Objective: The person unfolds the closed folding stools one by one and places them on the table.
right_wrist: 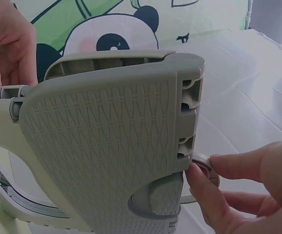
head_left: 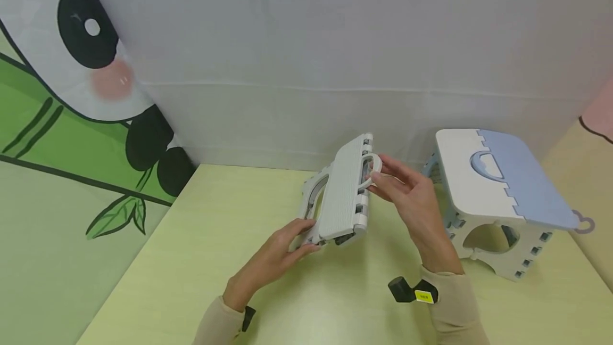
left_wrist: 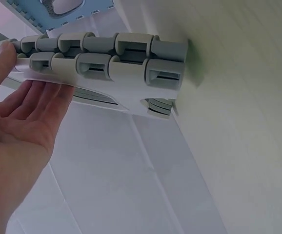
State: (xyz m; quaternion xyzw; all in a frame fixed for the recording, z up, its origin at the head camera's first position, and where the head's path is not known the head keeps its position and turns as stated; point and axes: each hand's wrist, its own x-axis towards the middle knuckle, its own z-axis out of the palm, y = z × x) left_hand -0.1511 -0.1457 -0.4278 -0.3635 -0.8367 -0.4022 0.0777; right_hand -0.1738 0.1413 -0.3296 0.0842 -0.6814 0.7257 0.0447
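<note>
A partly folded white-and-grey folding stool (head_left: 341,190) stands tilted on the table near the back wall. My left hand (head_left: 275,257) grips its lower left edge, thumb on one side and fingers on the other, as the left wrist view also shows along the hinged edge (left_wrist: 102,56). With thumb and fingers, my right hand (head_left: 409,196) pinches the looped carry handle (head_left: 375,166) on the right edge. In the right wrist view the woven-pattern grey panel (right_wrist: 107,131) faces the camera, and the right fingers (right_wrist: 233,168) hold the loop beside it.
An unfolded white-and-blue folding stool (head_left: 483,174) stands upright at the right of the pale yellow table (head_left: 191,260). Behind is a white cloth backdrop (head_left: 311,57), with a printed panda (head_left: 96,41) on the left. Black wrist devices (head_left: 413,290) sit at the sleeves.
</note>
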